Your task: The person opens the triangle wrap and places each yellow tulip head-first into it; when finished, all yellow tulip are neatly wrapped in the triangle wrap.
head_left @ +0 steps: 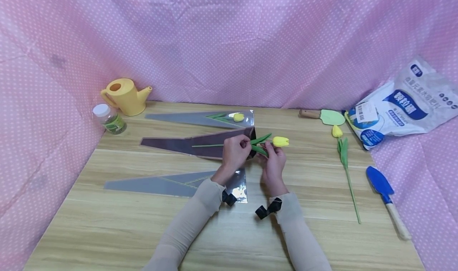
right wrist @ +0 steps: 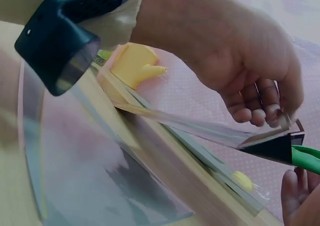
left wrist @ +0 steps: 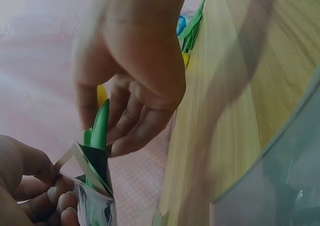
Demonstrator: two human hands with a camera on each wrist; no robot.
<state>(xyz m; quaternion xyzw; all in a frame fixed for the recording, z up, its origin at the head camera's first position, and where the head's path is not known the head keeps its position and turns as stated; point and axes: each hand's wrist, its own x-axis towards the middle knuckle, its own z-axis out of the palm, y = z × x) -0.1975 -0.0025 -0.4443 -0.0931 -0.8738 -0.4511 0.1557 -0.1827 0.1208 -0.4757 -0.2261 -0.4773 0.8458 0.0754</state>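
Note:
My left hand (head_left: 236, 151) pinches the edge at the wide mouth of a dark flower sleeve (head_left: 171, 143), which stands partly open. A yellow tulip (head_left: 280, 141) has its stem inside this sleeve, while its head and green leaves (left wrist: 101, 126) stick out of the mouth. With curled fingers, my right hand (head_left: 274, 163) holds the tulip just below the head. Nearer me lies a clear grey sleeve (head_left: 143, 183), partly under my left forearm. Behind the dark one is another clear sleeve (head_left: 175, 119) with a yellow tulip (head_left: 238, 117) inside.
Another yellow tulip (head_left: 343, 155) lies at the right, beside a blue trowel (head_left: 381, 185). A green trowel (head_left: 332, 117) and a white fertilizer bag (head_left: 404, 104) are at the back right. At the back left stand a yellow watering can (head_left: 129, 98) and a white-capped bottle (head_left: 111, 119).

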